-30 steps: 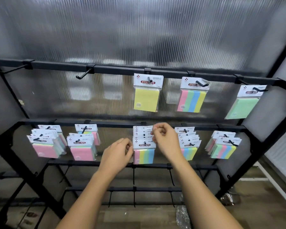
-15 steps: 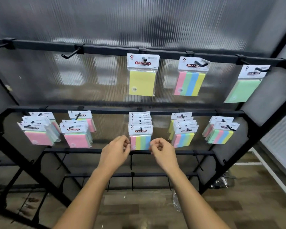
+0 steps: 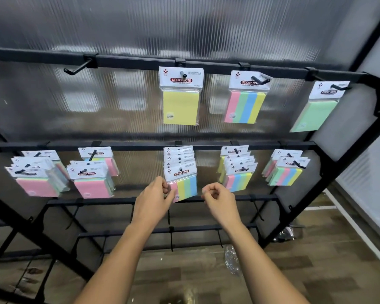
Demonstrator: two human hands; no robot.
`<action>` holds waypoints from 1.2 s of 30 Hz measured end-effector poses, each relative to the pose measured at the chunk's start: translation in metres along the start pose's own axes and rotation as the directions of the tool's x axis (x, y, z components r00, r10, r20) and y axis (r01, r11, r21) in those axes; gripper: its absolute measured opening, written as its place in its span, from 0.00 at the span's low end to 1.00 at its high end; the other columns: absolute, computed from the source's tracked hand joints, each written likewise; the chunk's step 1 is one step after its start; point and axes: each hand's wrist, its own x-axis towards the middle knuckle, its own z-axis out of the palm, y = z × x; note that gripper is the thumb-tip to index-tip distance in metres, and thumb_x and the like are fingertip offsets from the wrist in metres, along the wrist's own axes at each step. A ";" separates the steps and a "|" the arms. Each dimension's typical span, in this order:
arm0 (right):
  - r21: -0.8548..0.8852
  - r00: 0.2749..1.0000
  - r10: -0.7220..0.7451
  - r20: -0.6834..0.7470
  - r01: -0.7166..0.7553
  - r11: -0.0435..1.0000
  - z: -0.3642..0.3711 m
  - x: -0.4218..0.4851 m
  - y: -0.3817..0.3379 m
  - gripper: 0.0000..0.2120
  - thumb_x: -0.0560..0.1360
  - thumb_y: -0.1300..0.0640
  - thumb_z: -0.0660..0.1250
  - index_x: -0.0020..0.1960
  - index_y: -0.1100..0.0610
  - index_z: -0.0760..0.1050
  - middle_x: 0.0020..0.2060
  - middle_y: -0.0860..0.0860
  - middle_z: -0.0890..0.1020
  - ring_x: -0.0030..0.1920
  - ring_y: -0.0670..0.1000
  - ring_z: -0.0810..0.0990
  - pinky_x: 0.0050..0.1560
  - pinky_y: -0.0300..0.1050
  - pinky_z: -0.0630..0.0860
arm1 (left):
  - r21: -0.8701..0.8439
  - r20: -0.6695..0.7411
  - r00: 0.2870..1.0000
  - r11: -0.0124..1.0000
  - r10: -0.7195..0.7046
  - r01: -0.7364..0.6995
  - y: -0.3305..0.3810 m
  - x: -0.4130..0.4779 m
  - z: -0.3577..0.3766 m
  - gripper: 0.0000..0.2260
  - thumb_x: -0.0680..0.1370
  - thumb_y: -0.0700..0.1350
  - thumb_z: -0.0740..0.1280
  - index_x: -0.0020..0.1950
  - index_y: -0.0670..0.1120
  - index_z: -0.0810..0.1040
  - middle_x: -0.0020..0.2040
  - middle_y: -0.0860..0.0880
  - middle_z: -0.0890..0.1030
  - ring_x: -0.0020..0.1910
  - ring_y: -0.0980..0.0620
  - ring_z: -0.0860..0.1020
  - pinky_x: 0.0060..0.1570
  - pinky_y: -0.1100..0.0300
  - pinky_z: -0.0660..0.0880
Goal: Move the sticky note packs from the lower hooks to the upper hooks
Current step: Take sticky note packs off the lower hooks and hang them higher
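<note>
1. Panel [image 3: 119,25]: ribbed, translucent, behind everything else.
2. Rack [image 3: 312,189]: black metal, standing before the panel.
3. Upper rail [image 3: 130,61]: carries three single packs toward the right, namely yellow pack [image 3: 180,107], striped pack [image 3: 245,107] and green pack [image 3: 315,116]; bare hook [image 3: 77,69] toward the left.
4. Lower rail [image 3: 130,147]: carries five hooks, each loaded with several packs; middle stack [image 3: 179,159] hangs directly below the yellow pack.
5. Left hand [image 3: 154,200]: pinches the lower left edge of the front pack between thumb and fingers.
6. Right hand [image 3: 219,200]: fingers curled, holding nothing, just beside the front pack's lower right corner, apart from it.
7. Front pack [image 3: 184,186]: striped pink, yellow, green and blue; foremost in the middle stack, on its lower hook, slightly tilted.
</note>
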 end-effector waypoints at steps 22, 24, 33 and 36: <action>-0.397 0.967 0.068 -0.245 -0.164 0.903 -0.084 0.039 0.024 0.21 0.74 0.41 0.69 0.46 0.60 0.71 0.42 0.56 0.80 0.44 0.58 0.77 0.40 0.48 0.70 | -0.045 -0.083 0.994 0.996 -0.076 0.072 0.014 -0.008 0.005 0.09 0.78 0.50 0.68 0.49 0.46 0.73 0.43 0.51 0.80 0.42 0.48 0.78 0.41 0.52 0.75; -0.359 0.969 0.080 -0.234 -0.163 0.919 -0.082 0.033 0.026 0.21 0.74 0.41 0.69 0.43 0.59 0.70 0.39 0.54 0.79 0.42 0.56 0.76 0.38 0.47 0.68 | -0.077 -0.094 0.992 0.994 -0.082 0.075 0.015 -0.012 0.004 0.10 0.77 0.50 0.69 0.51 0.46 0.73 0.40 0.53 0.79 0.40 0.49 0.78 0.40 0.52 0.75; 0.052 0.980 0.111 -0.165 -0.104 0.993 -0.067 0.007 0.046 0.11 0.78 0.48 0.67 0.47 0.56 0.71 0.36 0.53 0.78 0.37 0.52 0.77 0.44 0.56 0.80 | -0.148 -0.023 0.999 0.989 -0.027 0.024 0.015 -0.019 0.007 0.08 0.79 0.48 0.66 0.45 0.44 0.75 0.42 0.50 0.76 0.38 0.55 0.74 0.34 0.60 0.71; 0.040 0.982 0.044 -0.183 -0.037 0.999 -0.069 -0.006 0.043 0.14 0.80 0.49 0.63 0.40 0.57 0.69 0.30 0.49 0.75 0.33 0.51 0.72 0.38 0.50 0.72 | -0.197 -0.026 1.000 0.980 -0.011 0.006 0.012 -0.020 0.008 0.07 0.79 0.47 0.65 0.48 0.44 0.77 0.44 0.49 0.76 0.42 0.51 0.76 0.41 0.52 0.77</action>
